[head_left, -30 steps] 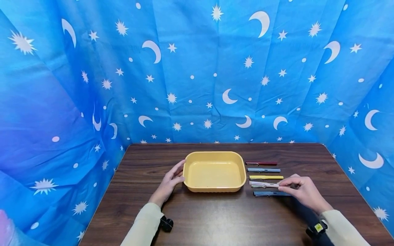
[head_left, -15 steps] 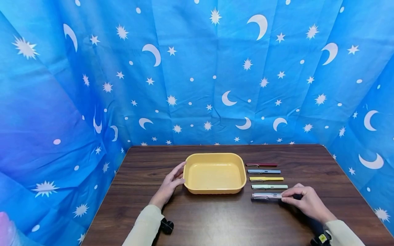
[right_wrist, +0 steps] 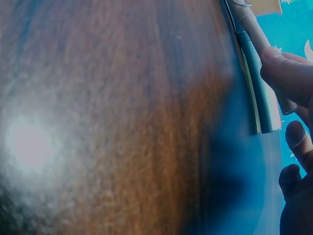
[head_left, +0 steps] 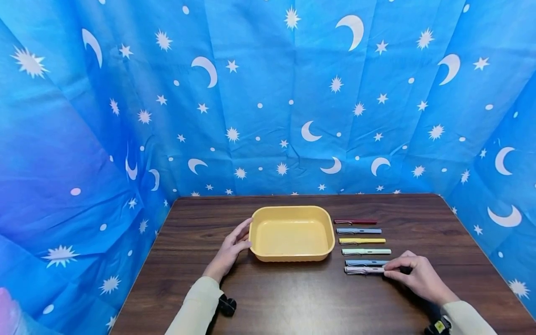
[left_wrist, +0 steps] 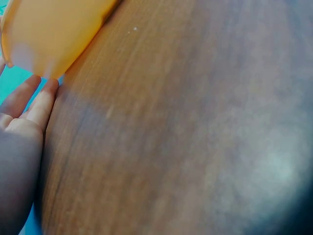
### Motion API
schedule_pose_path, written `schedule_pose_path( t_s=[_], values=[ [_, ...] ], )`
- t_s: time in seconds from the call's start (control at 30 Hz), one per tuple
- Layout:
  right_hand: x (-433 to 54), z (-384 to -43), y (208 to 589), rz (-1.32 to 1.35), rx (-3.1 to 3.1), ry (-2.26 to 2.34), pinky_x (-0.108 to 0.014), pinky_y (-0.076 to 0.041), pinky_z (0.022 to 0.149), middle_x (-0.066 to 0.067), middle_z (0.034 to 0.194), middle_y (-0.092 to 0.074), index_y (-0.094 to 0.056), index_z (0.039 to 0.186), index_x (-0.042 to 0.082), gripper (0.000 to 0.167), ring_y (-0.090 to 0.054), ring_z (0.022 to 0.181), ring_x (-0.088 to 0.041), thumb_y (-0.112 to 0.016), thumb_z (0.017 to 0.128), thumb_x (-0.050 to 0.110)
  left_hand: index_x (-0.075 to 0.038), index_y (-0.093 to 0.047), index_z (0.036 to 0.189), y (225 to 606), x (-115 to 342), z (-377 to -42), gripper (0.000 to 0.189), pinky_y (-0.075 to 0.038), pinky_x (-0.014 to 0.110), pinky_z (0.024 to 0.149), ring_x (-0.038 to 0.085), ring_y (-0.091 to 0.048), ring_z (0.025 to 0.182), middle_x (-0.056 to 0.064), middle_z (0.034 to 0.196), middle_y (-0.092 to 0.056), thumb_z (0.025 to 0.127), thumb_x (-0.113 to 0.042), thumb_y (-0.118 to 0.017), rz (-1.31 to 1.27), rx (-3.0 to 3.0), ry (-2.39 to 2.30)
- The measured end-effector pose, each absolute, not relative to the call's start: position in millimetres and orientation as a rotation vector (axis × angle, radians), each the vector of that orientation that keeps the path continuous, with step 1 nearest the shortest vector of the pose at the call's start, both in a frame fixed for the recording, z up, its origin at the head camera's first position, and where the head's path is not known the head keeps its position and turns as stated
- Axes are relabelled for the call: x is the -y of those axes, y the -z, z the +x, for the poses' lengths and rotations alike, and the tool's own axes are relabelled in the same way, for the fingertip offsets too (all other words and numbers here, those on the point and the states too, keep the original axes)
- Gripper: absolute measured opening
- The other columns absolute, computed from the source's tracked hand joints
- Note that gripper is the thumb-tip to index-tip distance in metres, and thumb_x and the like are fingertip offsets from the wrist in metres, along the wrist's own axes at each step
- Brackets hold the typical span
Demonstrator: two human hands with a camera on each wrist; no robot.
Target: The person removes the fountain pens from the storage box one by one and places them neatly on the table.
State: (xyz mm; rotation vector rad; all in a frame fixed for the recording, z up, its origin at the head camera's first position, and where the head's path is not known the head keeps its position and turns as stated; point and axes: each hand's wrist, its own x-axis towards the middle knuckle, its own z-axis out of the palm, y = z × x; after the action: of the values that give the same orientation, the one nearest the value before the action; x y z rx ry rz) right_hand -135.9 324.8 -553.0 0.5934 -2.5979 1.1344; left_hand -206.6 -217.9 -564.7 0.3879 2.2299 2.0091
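Note:
My right hand (head_left: 418, 275) pinches the end of a pale pinkish-white pen (head_left: 363, 270) between thumb and fingers. That pen lies just in front of a blue pen (head_left: 363, 263), nearly parallel and very close to it. In the right wrist view the held pen (right_wrist: 250, 24) runs alongside the blue-green-looking pen (right_wrist: 261, 93). My left hand (head_left: 228, 251) rests against the left side of a yellow rectangular tray (head_left: 293, 257), its fingers fairly straight. Fingertips (left_wrist: 50, 85) touch the tray's wall (left_wrist: 54, 39) in the left wrist view.
Behind the held pen lie a pale green pen (head_left: 366, 251), a yellow pen (head_left: 362, 241), a light blue pen (head_left: 359, 231) and a dark red pen (head_left: 356, 222), in a column right of the tray. The dark wooden table (head_left: 293, 302) ends at a blue star-patterned cloth (head_left: 259, 83).
My right hand has brought the pale pen from over the pale green pen toward the table's front, past the blue pen. The left hand and the tray have stayed put.

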Motion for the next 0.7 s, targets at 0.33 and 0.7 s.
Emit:
schedule_pose_path(
  t_s=[0.33,0.7],
  values=[
    [-328.1,-136.9,556.5,0.768,2.533,-1.037,-0.017,-0.047,0.061,0.017,0.085,-0.068,-0.083,0.090,0.028,0.032,-0.057,0.078,-0.001,-0.090,0.076,0.000,-0.024,-0.039,0.164,563.7,217.9,-206.4,0.069,-0.040,0.026,0.117,0.032,-0.037,0.154,0.013,0.168,-0.037,0.101,-0.014,-0.064,0.383,-2.230,-2.006],
    [-330.8,-135.4,554.4,0.777,2.605,-0.966,-0.022,-0.047,0.059,0.020,0.085,-0.065,-0.082,0.090,0.029,0.030,-0.055,0.078,0.000,-0.090,0.077,0.002,-0.022,-0.038,0.164,562.4,217.8,-206.4,0.070,-0.040,0.021,0.115,0.033,-0.036,0.154,0.014,0.168,-0.036,0.101,-0.012,-0.064,0.411,-2.220,-2.018]
  ],
)
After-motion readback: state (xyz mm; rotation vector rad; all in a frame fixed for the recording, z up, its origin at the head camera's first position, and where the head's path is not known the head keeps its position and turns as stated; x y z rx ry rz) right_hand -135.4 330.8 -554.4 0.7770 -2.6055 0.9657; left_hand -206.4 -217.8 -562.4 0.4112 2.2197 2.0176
